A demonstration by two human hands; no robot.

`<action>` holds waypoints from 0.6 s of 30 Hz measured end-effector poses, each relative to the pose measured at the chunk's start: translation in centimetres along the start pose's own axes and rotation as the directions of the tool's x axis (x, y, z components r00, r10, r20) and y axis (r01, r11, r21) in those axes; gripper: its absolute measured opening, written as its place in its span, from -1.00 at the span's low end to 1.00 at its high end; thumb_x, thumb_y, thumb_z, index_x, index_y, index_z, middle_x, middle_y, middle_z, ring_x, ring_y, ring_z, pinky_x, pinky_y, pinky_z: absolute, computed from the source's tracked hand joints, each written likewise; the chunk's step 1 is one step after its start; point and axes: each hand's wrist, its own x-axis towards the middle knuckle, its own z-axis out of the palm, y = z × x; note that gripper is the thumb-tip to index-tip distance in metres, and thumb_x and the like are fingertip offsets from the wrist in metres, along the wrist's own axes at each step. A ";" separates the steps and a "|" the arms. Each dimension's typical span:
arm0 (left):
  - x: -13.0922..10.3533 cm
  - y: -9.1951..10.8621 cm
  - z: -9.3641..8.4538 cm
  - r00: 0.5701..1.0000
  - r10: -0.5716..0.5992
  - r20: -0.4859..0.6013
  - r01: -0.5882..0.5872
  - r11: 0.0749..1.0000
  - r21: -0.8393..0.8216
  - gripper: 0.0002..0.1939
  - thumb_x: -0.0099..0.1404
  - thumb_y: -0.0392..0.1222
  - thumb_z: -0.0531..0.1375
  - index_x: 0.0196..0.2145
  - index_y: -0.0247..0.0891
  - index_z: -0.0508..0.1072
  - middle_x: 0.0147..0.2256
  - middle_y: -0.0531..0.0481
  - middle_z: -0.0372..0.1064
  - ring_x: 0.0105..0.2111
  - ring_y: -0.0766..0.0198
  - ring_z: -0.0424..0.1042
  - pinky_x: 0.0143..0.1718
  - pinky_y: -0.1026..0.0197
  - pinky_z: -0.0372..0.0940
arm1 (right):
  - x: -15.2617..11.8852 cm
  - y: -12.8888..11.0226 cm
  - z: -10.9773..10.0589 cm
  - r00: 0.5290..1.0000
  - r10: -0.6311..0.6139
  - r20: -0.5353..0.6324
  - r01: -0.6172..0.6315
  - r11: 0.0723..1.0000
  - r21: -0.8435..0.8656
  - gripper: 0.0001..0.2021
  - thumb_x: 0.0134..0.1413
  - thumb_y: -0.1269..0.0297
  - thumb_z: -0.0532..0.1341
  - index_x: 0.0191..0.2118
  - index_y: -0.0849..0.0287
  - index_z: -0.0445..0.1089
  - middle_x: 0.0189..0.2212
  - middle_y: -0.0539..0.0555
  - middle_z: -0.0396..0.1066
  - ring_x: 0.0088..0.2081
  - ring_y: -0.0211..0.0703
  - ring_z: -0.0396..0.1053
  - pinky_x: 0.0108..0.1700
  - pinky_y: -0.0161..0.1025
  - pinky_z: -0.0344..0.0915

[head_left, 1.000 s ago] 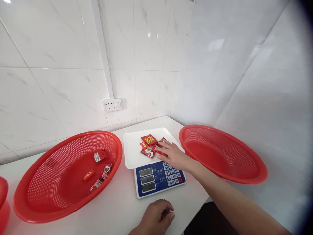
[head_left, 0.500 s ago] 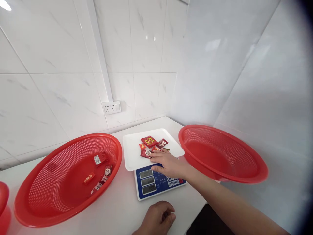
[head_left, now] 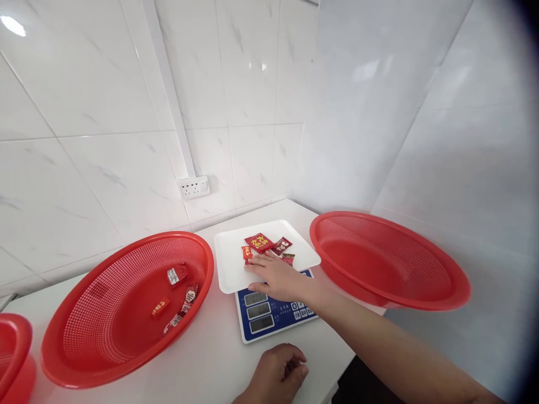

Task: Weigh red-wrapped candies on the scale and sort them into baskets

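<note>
Several small red snack packets [head_left: 260, 242] lie on the white tray [head_left: 229, 269] of a blue and white scale [head_left: 273, 320]. My right hand [head_left: 275, 278] reaches in from the right and rests over the packets near the tray's front, palm down with its fingers stretched out, hiding some of them. On the white table in front of the scale is my left hand [head_left: 280, 370], its fingers curled; whether anything is inside them is hidden.
Left of the scale a red basket [head_left: 71, 365] holds several packets [head_left: 185, 306]. Another red basket [head_left: 370, 269] stands on the right, and part of a third [head_left: 21, 336] shows at the left edge. A wall socket [head_left: 194, 187] is behind the table.
The view has shifted slightly. My right hand has moved a little left over the packets and covers more of the front ones. My left hand keeps its curled pose.
</note>
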 end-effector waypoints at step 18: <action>0.2 -0.2 0.0 1.000 0.008 0.019 -0.009 1.000 0.022 -0.76 0.17 -0.17 0.09 -0.26 -0.32 0.44 -0.41 -0.04 0.37 -0.47 0.32 0.26 -0.44 0.34 0.17 | 2.3 0.3 -0.1 0.997 0.075 0.033 -0.074 0.997 -0.024 -0.39 0.13 -0.12 -0.10 0.19 0.14 0.09 0.17 0.13 0.11 0.26 0.05 -0.24 0.21 0.07 -0.38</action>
